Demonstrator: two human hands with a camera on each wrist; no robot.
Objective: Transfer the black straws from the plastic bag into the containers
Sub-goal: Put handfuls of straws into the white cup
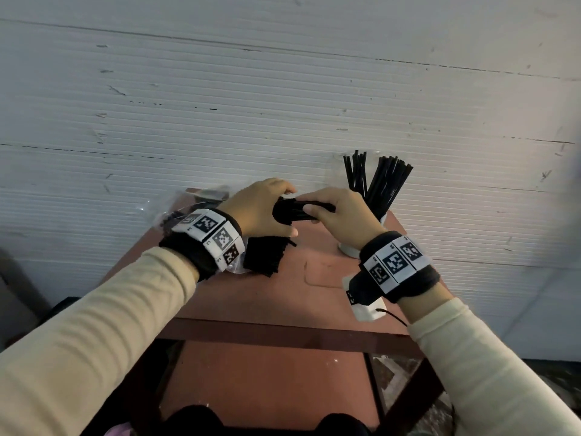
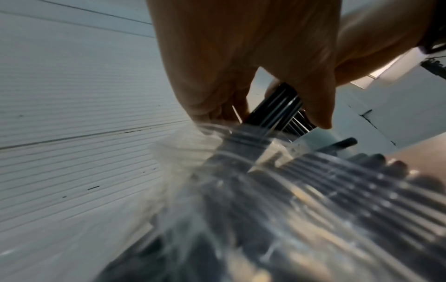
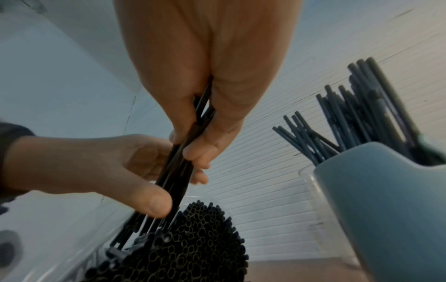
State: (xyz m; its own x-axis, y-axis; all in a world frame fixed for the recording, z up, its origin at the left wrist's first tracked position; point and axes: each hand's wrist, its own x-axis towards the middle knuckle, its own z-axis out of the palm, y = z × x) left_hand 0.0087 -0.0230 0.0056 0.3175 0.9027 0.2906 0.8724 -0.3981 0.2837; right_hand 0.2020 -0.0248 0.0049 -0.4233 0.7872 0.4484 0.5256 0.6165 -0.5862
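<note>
A small bunch of black straws (image 1: 301, 209) is held between both hands above the table. My left hand (image 1: 273, 210) grips its left end, thumb underneath. My right hand (image 1: 320, 210) pinches the right part; in the right wrist view its fingers (image 3: 200, 145) close round the bunch (image 3: 183, 162). Below lies the clear plastic bag (image 1: 188, 209) full of black straws (image 3: 193, 248), open ends facing me. A pale container (image 3: 386, 200) at the right holds several straws (image 1: 388, 184). Behind it, a clear container (image 3: 311, 190) holds a few more (image 1: 355, 171).
The bag and containers sit on a small reddish-brown table (image 1: 283, 297) pushed against a white ribbed wall (image 1: 283, 105). A lower shelf (image 1: 267, 382) shows beneath the tabletop. The table's front half is bare wood.
</note>
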